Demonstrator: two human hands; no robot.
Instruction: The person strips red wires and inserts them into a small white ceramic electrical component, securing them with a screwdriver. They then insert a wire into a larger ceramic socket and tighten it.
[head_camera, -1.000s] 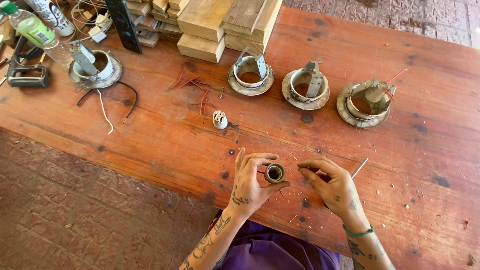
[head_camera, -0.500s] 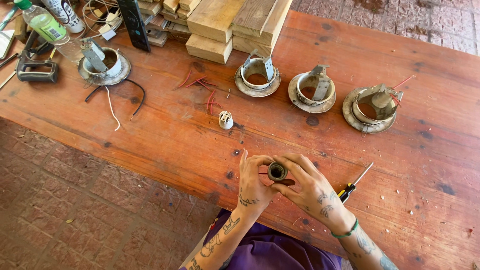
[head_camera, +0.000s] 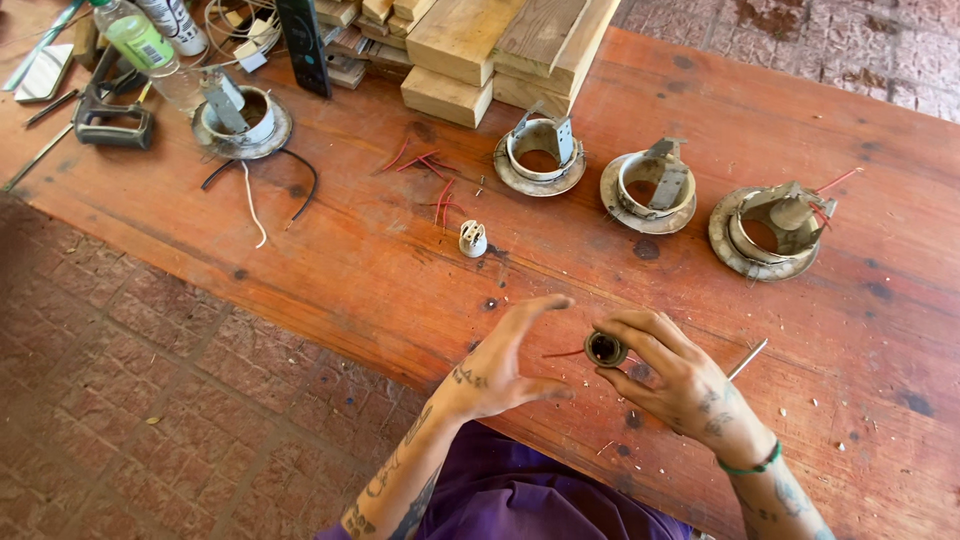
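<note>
The right hand (head_camera: 690, 385) pinches a small round lamp socket (head_camera: 605, 349) in its fingertips above the wooden table (head_camera: 380, 270); the left hand (head_camera: 505, 365) hovers beside it, fingers spread, holding nothing. That light grip could let it drop and roll.

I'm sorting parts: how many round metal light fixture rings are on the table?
4: three in a row at the far right, one at far left beside the bottle. None seem hidden.

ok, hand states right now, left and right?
Left hand: open, holding nothing.
Right hand: fingers closed on small round socket.
</note>
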